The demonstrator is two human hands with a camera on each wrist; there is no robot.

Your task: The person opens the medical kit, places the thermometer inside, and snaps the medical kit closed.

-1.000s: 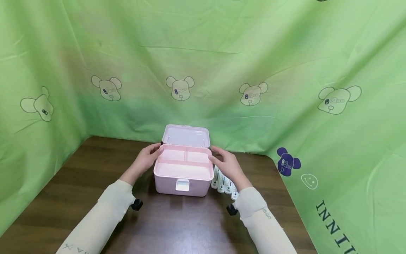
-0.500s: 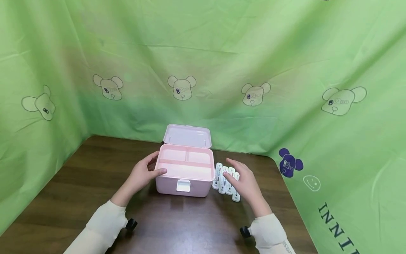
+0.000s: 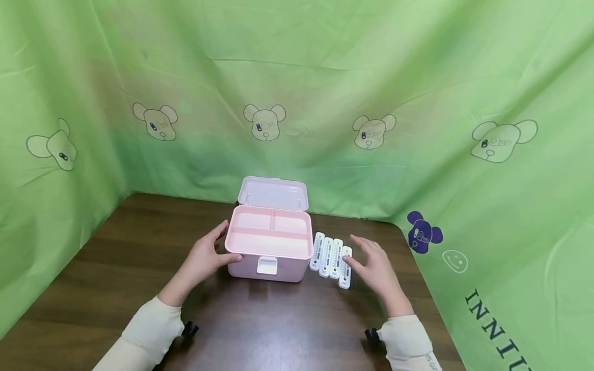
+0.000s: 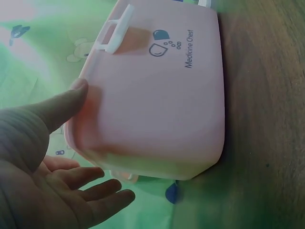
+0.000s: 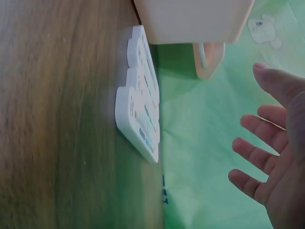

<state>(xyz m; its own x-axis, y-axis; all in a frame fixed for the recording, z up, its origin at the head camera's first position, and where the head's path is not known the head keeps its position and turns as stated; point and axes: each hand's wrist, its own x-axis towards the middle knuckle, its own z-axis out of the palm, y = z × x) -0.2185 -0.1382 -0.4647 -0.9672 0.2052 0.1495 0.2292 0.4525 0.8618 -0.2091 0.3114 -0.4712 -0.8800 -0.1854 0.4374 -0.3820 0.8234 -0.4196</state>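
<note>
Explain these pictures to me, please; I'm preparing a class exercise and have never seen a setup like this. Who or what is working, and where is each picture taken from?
There is no robot here: a person works with two bare hands. The wide picture comes from a head-worn camera looking forward and down; the two close ones come from cameras on each wrist.

On the brown table stands a pink box, its lid open, with three compartments inside. Its front reads "Medicine Chest". To its right lie four white strips printed like thermometers. Green cloth hangs behind.

Neither hand grips anything. The left hand is at the box's corner, its thumb near the front rim; contact is hard to judge. The right hand is open near the strips.
</note>
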